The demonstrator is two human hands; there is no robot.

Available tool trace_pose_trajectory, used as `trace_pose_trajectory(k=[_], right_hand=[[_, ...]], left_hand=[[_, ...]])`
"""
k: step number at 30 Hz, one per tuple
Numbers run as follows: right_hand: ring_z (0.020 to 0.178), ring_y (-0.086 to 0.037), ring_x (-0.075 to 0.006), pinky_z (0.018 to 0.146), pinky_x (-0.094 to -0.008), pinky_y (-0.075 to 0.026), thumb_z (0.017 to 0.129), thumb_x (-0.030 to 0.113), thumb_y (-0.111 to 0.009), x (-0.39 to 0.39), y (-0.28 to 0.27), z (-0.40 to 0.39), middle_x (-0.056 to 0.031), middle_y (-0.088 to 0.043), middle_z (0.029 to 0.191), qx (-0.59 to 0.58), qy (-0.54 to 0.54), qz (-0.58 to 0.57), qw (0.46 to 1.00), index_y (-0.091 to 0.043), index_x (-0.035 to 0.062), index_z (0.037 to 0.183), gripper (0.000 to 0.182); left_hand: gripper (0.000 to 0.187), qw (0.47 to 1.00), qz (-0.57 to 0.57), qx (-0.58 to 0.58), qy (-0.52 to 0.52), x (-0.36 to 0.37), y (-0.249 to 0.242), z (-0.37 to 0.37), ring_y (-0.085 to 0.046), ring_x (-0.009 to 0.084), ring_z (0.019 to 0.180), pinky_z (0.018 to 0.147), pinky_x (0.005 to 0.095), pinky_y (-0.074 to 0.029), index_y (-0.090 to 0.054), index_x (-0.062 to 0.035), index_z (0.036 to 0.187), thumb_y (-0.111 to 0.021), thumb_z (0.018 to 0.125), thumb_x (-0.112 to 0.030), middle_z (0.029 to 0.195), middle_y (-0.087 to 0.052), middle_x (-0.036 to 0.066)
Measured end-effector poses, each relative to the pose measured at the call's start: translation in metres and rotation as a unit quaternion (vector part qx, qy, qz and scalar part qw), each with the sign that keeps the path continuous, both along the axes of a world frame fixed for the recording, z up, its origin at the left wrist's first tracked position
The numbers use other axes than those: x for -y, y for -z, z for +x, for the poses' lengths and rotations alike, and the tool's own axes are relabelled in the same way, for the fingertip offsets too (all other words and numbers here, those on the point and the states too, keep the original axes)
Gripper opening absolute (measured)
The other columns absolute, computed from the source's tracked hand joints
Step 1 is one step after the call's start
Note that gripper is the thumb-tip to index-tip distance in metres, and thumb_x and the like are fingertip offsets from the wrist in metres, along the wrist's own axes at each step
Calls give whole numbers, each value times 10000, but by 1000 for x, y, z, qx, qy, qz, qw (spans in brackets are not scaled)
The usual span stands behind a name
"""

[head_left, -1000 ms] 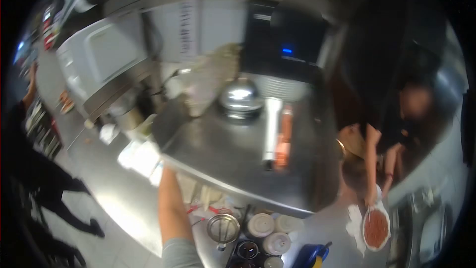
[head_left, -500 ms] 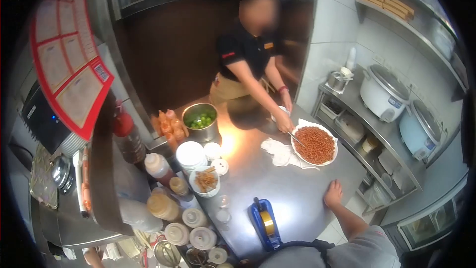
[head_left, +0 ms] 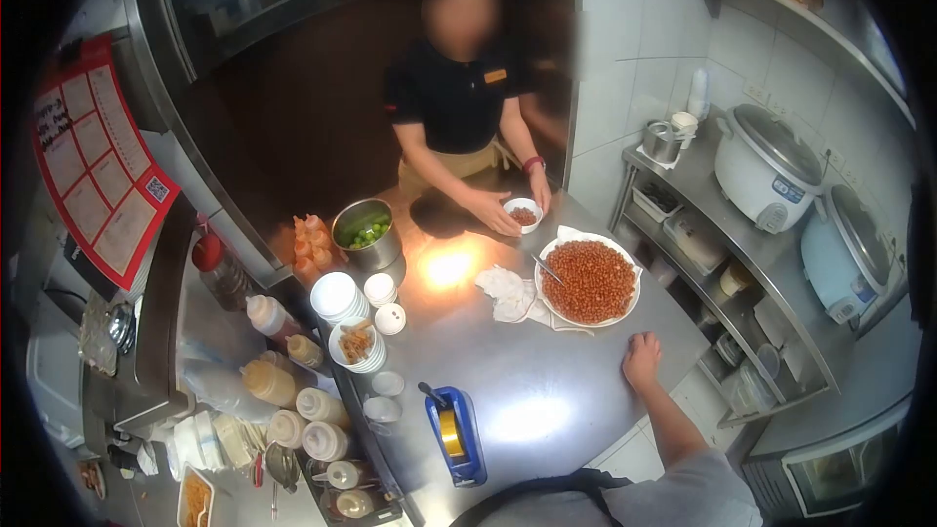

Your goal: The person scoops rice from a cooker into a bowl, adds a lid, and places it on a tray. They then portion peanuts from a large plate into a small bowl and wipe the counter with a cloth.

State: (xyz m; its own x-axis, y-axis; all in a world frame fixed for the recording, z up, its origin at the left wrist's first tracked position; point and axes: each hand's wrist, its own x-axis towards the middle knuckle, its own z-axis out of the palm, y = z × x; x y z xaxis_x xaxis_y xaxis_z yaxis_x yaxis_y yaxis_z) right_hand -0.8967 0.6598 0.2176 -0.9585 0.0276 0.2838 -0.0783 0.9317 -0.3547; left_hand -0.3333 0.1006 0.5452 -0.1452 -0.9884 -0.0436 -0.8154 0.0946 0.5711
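Observation:
My right hand rests on the steel counter near its right edge, fingers lying on the metal and holding nothing. Just beyond it stands a large white bowl heaped with reddish-brown peanuts, a spoon handle leaning out on its left. A crumpled white cloth lies beside and partly under that bowl. A blue tape dispenser with yellow tape sits close in front of my body. My left hand is out of view.
Across the counter a co-worker holds a small white bowl of peanuts in both hands. Stacked white bowls, a metal pot of green fruit and squeeze bottles line the left. Rice cookers stand on the right shelf.
The co-worker's hand has let go of the spoon and drawn back, and both hands are now at the small bowl. My view has swung slightly; my right hand stays on the counter.

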Motion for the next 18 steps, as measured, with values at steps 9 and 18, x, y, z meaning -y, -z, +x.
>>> trace_pose_trajectory(k=[9,18], right_hand=[[959,-435,-295,827,-431,-314,716,49,-520,-1,-12,1,-112,-467,989,-36,-18,11,999,-535,82,920,208],[965,-424,-277,815,-421,-302,688,25,-537,-12,-8,0,-92,-466,970,-65,-75,-40,994,-558,110,874,205]], left_hand=[[328,973,-25,-62,222,-87,-18,-176,-404,84,423,370,273,-317,-545,11,538,-578,768,-220,470,-452,0],[300,923,123,-198,307,-115,104,-447,-630,224,528,449,284,-528,-603,132,745,-545,801,-157,668,-612,147]])
